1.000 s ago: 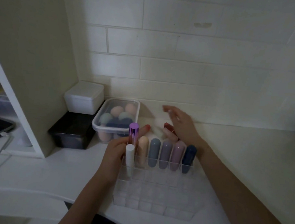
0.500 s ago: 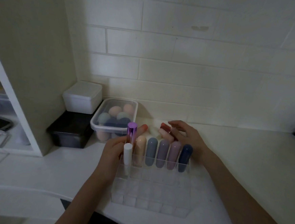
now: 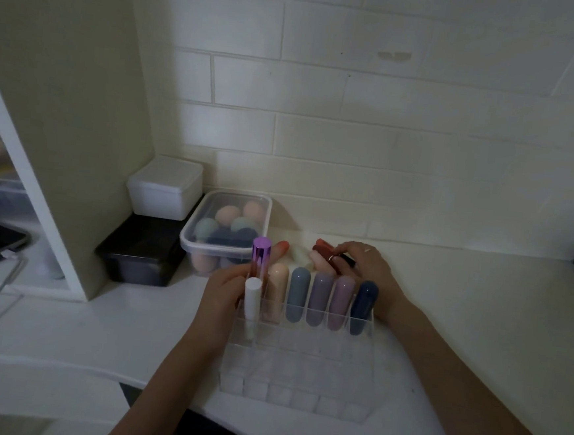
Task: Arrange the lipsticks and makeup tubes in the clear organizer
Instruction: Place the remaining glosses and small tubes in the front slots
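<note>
Lipsticks are standing upright in the back row of our clear organizer (image 3: 295,382), long axes vertical, rounded caps up: peach (image 3: 277,292), grey-blue (image 3: 298,293), two mauve ones (image 3: 320,297) and navy (image 3: 363,305). A white tube (image 3: 251,303) is standing upright one row nearer at the left end. Our left hand (image 3: 222,301) is closing around a purple-capped tube (image 3: 260,260) at the organizer's back left corner, holding it vertical, cap up. Behind the organizer our right hand (image 3: 365,268) is curling narrowly over loose lipsticks lying on the counter (image 3: 477,318), fingertips on a dark red lipstick (image 3: 324,251) lying flat, pointing left. A lidded box of sponges (image 3: 226,229) is sitting nearby.
</note>
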Motion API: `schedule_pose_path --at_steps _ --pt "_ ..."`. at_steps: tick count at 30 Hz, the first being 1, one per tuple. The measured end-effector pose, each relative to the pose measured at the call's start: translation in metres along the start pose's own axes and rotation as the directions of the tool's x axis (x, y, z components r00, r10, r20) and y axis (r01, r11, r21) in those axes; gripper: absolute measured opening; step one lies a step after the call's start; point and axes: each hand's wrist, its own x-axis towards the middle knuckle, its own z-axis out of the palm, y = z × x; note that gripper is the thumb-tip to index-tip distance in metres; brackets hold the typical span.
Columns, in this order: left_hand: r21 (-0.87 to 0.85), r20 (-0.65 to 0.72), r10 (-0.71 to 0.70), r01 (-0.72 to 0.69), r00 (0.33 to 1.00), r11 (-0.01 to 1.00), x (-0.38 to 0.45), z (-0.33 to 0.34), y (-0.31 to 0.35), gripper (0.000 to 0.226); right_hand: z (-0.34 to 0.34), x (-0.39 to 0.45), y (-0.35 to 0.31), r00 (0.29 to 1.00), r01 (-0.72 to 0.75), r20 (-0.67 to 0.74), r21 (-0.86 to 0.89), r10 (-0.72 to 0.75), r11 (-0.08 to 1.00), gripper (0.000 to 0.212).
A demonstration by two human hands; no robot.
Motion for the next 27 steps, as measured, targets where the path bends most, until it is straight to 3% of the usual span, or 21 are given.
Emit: schedule_pose_path --at_steps 3,8,12,16,19,25,27 --pt "-0.003 -0.02 -0.042 0.042 0.999 0.999 0.001 -0.001 -0.004 0.014 -0.002 -0.003 -0.004 1.0 0.011 -0.002 0.109 -0.011 0.994 0.022" --pt "-0.01 0.001 -0.048 0.048 0.999 0.999 0.0 0.0 -0.002 0.028 0.001 -0.001 -0.002 1.0 0.019 0.02 0.214 -0.024 0.977 0.029" --pt "-0.092 0.02 -0.092 0.093 0.996 0.991 0.002 -0.004 -0.007 0.027 -0.002 0.0 -0.004 0.999 0.034 -0.033 0.182 -0.029 0.983 0.025" --pt "-0.044 -0.047 -0.117 0.115 0.992 0.992 0.003 0.0 -0.004 0.035 0.001 -0.001 -0.012 0.997 0.079 -0.014 0.18 -0.078 0.98 0.047" --pt "-0.084 -0.023 -0.097 0.095 0.995 0.992 0.002 -0.001 -0.003 0.03 0.001 0.003 -0.008 0.996 0.058 -0.074 0.136 -0.048 0.989 0.023" --pt "-0.065 -0.032 -0.112 0.11 0.993 0.992 0.002 -0.002 -0.008 0.032 0.001 0.012 0.019 0.99 -0.099 -0.089 0.101 0.108 0.99 0.027" --pt "-0.054 -0.033 -0.097 0.095 0.995 0.994 0.001 -0.002 -0.007 0.03 0.0 0.012 0.02 0.992 -0.095 -0.084 0.04 0.098 0.995 0.022"
